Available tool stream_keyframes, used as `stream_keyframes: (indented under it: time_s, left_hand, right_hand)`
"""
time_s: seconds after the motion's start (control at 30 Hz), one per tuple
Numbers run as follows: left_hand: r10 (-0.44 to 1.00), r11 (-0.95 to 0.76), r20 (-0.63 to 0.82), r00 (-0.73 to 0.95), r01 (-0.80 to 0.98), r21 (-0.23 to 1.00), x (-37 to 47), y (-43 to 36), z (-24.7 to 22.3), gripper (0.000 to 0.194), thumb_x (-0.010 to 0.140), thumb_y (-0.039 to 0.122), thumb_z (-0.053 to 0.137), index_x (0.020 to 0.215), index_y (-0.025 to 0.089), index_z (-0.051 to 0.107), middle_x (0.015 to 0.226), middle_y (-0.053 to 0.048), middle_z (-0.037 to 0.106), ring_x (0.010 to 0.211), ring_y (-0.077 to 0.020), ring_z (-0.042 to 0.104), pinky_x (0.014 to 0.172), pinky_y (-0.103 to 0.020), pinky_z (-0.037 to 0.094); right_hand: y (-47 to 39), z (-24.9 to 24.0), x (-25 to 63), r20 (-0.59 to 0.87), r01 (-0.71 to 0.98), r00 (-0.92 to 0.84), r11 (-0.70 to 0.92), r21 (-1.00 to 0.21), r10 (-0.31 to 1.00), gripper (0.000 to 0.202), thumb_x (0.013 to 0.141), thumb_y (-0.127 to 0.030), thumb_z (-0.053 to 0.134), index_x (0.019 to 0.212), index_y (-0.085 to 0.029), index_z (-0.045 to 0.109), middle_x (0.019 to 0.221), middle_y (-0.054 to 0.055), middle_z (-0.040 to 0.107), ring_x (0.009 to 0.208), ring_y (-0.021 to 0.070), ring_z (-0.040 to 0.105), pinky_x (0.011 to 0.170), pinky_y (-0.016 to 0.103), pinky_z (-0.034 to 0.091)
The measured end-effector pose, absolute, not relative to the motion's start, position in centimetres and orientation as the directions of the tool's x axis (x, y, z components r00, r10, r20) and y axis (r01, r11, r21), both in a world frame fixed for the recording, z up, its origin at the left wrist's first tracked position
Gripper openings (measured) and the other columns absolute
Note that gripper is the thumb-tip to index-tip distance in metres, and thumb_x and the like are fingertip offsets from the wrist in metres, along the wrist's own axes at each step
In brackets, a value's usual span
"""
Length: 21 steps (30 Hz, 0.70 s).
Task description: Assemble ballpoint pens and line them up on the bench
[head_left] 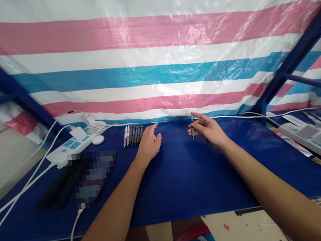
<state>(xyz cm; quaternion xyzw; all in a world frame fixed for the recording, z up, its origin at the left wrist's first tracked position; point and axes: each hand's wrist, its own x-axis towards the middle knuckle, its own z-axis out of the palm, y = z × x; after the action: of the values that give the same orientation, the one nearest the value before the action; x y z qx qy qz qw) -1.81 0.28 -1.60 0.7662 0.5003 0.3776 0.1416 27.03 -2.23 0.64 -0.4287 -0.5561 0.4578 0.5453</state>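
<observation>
My right hand [208, 129] grips a slim grey pen [192, 127] between thumb and fingers, its tip pointing down, with the index finger stretched out near its top. A small dark end shows under that hand; I cannot make out what it belongs to. To the left, my left hand [148, 144] has its index finger extended and its thumb bent round a pale pen [154, 137], mostly hidden by the hand. Just left of that hand, several pens [133, 135] lie side by side in a row, white ones at the left end and grey-black ones beside them.
The blue tabletop [185, 187] backs onto a striped plastic sheet [155, 71]. At left lie a white power strip [76, 143] with plugs, a round white disc [98, 139], cables and a pixelated device [97, 178]. Another power strip [319, 141] sits at right, near a blue frame post [287, 67].
</observation>
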Motion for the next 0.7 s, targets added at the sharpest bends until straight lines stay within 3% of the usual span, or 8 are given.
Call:
stream_keyframes:
  time_s: [0.13,0.27,0.37,0.43,0.57,0.7]
  left_hand:
    - [0.848,-0.474,0.498,0.180,0.679,0.561,-2.8,0.4,-0.6,0.041,0.102,0.029,0.055,0.141,0.020,0.064,0.145,-0.015,0.065,0.139,-0.0321,0.060,0.124,-0.051,0.044]
    - [0.830,-0.463,0.540,0.141,0.714,0.525,-4.0,0.8,-0.2,0.036,0.102,0.030,0.056,0.134,0.020,0.068,0.140,-0.015,0.068,0.137,-0.0332,0.061,0.124,-0.051,0.044]
    - [0.826,-0.441,0.554,0.101,0.729,0.524,-4.7,1.1,0.0,0.033,0.101,0.031,0.057,0.130,0.020,0.070,0.136,-0.014,0.070,0.133,-0.0338,0.063,0.121,-0.051,0.045]
    - [0.828,-0.425,0.555,0.082,0.737,0.525,-5.0,1.2,0.1,0.032,0.100,0.031,0.057,0.128,0.021,0.070,0.134,-0.014,0.071,0.131,-0.0336,0.064,0.120,-0.051,0.046]
    - [0.833,-0.411,0.548,0.077,0.750,0.519,-5.0,1.2,0.0,0.032,0.100,0.032,0.058,0.126,0.021,0.071,0.132,-0.013,0.072,0.128,-0.0326,0.065,0.118,-0.049,0.047]
    - [0.826,-0.405,0.559,0.079,0.773,0.489,-5.0,1.3,-0.1,0.031,0.100,0.032,0.058,0.124,0.020,0.072,0.130,-0.013,0.072,0.127,-0.0328,0.065,0.119,-0.049,0.047]
  right_hand:
    - [-1.2,0.7,28.9,0.268,0.042,0.043,0.266,-0.963,0.962,0.081,0.083,-0.058,0.084,0.152,-0.025,0.056,0.103,0.006,0.075,0.089,0.0261,0.077,0.079,0.045,0.067]
    - [-0.1,0.5,31.9,0.288,0.328,0.139,0.230,-0.916,0.948,0.079,0.088,-0.053,0.077,0.156,-0.020,0.054,0.103,0.009,0.076,0.085,0.0272,0.077,0.074,0.040,0.063]
    - [0.4,0.1,34.1,0.293,0.664,0.209,0.084,-0.743,0.933,0.074,0.089,-0.040,0.073,0.157,-0.016,0.054,0.099,0.010,0.078,0.080,0.0273,0.075,0.081,0.041,0.060]
    - [0.6,-0.3,35.3,0.250,0.779,0.224,-0.019,-0.627,0.942,0.072,0.090,-0.035,0.071,0.157,-0.013,0.053,0.093,0.010,0.079,0.082,0.0294,0.075,0.082,0.041,0.058]
    - [0.6,-1.1,36.3,0.162,0.853,0.238,-0.126,-0.506,0.958,0.071,0.094,-0.032,0.067,0.159,-0.009,0.048,0.094,0.013,0.080,0.082,0.0309,0.075,0.076,0.038,0.055]
    - [0.9,-1.6,36.1,0.111,0.875,0.192,-0.119,-0.469,0.975,0.067,0.096,-0.034,0.067,0.156,-0.010,0.051,0.100,0.016,0.081,0.088,0.0317,0.076,0.076,0.036,0.054]
